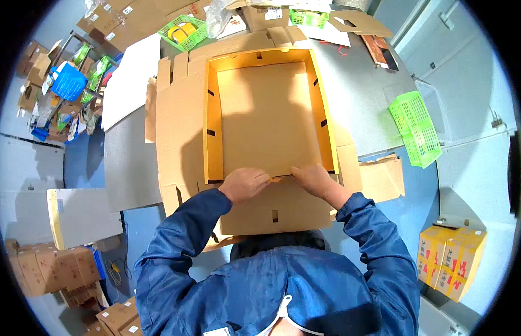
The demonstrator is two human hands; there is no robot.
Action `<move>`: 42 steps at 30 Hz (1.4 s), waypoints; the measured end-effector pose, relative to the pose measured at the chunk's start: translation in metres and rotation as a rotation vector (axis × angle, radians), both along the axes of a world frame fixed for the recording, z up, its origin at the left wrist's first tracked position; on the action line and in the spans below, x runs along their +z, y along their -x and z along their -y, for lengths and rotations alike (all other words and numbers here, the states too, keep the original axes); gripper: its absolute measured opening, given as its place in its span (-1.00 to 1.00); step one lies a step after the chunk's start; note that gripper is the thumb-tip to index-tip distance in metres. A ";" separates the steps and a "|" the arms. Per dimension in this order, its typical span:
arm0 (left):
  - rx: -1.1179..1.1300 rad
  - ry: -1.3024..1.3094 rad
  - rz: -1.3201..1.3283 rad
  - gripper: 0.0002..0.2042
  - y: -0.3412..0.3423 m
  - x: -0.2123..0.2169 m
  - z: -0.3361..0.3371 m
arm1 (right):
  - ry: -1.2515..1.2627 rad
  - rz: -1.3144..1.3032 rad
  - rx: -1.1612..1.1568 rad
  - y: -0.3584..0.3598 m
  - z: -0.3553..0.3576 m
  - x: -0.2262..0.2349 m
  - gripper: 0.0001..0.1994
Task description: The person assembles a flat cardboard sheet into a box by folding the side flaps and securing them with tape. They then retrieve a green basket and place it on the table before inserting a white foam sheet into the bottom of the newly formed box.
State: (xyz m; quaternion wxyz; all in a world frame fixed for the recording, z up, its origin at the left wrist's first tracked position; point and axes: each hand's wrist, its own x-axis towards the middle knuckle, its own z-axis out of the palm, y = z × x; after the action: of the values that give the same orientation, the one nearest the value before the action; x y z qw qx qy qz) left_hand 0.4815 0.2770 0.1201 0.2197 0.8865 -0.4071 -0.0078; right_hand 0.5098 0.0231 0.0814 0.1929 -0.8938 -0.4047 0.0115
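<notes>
A shallow cardboard tray (269, 117) lies in front of me with its yellow left, far and right walls standing up. Small dark slots show along those walls. Its near side is a brown flap (249, 215), folded out flat toward my body, with one slot in it. At the near fold, my left hand (246, 183) is closed on the edge left of the middle. My right hand (313, 180) grips the same edge a little to the right, thumb pointing inward. Between the hands a small orange-brown bit of the edge shows. The fingertips are partly hidden.
Flat cardboard sheets (179, 129) lie under the tray on the grey table (132, 168). Green baskets stand at the far side, and another green basket (415, 129) is at the right edge. A white board (134, 78) lies at the left. Taped cartons (451, 260) are at the lower right.
</notes>
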 end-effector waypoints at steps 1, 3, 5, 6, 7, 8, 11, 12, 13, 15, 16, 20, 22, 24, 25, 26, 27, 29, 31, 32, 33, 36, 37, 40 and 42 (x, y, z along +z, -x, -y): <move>-0.028 -0.001 0.037 -0.86 -0.001 -0.002 0.000 | 0.029 -0.034 -0.020 0.000 0.000 -0.001 -0.92; -0.046 0.019 0.085 -0.90 0.001 0.004 0.004 | -0.004 0.015 -0.013 0.000 -0.001 0.002 -0.92; -0.060 -0.036 0.079 -0.87 0.001 0.005 0.008 | -0.001 0.015 -0.014 0.000 -0.001 0.009 -0.91; -0.063 -0.099 0.047 -0.84 -0.001 0.003 0.009 | 0.020 -0.010 -0.016 0.001 -0.002 0.016 -0.91; -0.065 -0.162 0.015 -0.81 -0.002 0.001 0.009 | 0.041 -0.035 -0.017 0.001 -0.003 0.019 -0.90; -0.015 -0.205 -0.051 -0.77 -0.005 -0.001 0.011 | 0.021 -0.022 -0.015 -0.001 -0.004 0.012 -0.89; 0.109 -0.258 -0.236 -0.68 -0.015 -0.004 0.018 | 0.061 -0.038 -0.039 -0.001 0.000 -0.006 -0.85; 0.152 -0.236 -0.279 -0.66 -0.020 -0.009 0.017 | 0.129 -0.069 -0.048 -0.001 -0.005 0.000 -0.81; 0.193 -0.216 -0.318 -0.63 -0.024 -0.005 0.017 | 0.195 -0.097 -0.060 0.000 -0.011 0.014 -0.78; 0.174 -0.225 -0.486 -0.58 -0.024 0.001 0.018 | 0.078 0.118 0.045 0.023 -0.013 0.049 -0.55; 0.165 -0.160 -0.517 -0.58 -0.023 0.001 0.018 | 0.015 0.023 0.102 0.042 -0.011 0.067 -0.51; 0.034 0.018 -0.579 -0.58 -0.029 -0.023 0.012 | 0.123 -0.204 0.213 0.124 0.007 0.033 -0.46; 0.031 0.042 -0.684 -0.59 -0.032 -0.020 0.013 | 0.163 -0.117 0.181 0.132 0.004 0.014 -0.51; 0.024 0.032 -0.734 -0.60 -0.035 -0.021 0.012 | 0.190 -0.081 0.127 0.134 -0.003 0.009 -0.55; 0.007 0.042 -0.777 -0.60 -0.037 -0.024 0.010 | 0.169 -0.058 0.125 0.136 -0.004 0.011 -0.57; -0.011 0.052 -0.820 -0.61 -0.038 -0.028 0.009 | 0.149 -0.035 0.122 0.138 -0.005 0.012 -0.59; -0.043 0.061 -0.861 -0.61 -0.040 -0.031 0.011 | 0.134 -0.010 0.106 0.139 -0.004 0.014 -0.61; -0.135 0.042 -0.954 -0.62 -0.036 -0.021 0.013 | 0.150 -0.211 0.024 0.115 -0.009 0.073 -0.68; -0.261 0.041 -1.113 -0.61 -0.016 -0.022 0.019 | 0.039 -0.219 0.055 0.085 -0.007 0.109 -0.78; -0.366 0.003 -1.145 -0.61 -0.002 -0.025 0.023 | 0.020 -0.204 0.074 0.079 -0.010 0.111 -0.80; -0.473 -0.034 -1.176 -0.61 0.006 -0.028 0.026 | 0.003 -0.190 0.092 0.074 -0.014 0.112 -0.82; -0.398 -0.022 -1.183 -0.62 0.016 -0.045 0.015 | -0.016 -0.478 0.087 0.057 -0.008 0.098 -0.82; -0.313 -0.066 -1.247 -0.65 0.013 -0.040 0.011 | 0.032 -0.577 0.083 0.045 -0.008 0.094 -0.81; -0.032 -0.049 -1.097 -0.70 -0.018 -0.021 -0.008 | 0.076 -0.937 0.043 0.007 -0.002 0.042 -0.75; 0.214 0.130 -0.557 -0.74 -0.023 0.003 -0.037 | 0.184 -1.028 0.107 -0.013 -0.010 0.030 -0.63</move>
State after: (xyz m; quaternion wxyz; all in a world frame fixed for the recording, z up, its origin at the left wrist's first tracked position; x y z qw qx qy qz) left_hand 0.5045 0.3142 0.1232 0.3787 0.8723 -0.2350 -0.2013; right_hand 0.5226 0.0328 0.1111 0.2866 -0.7640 -0.3002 0.4941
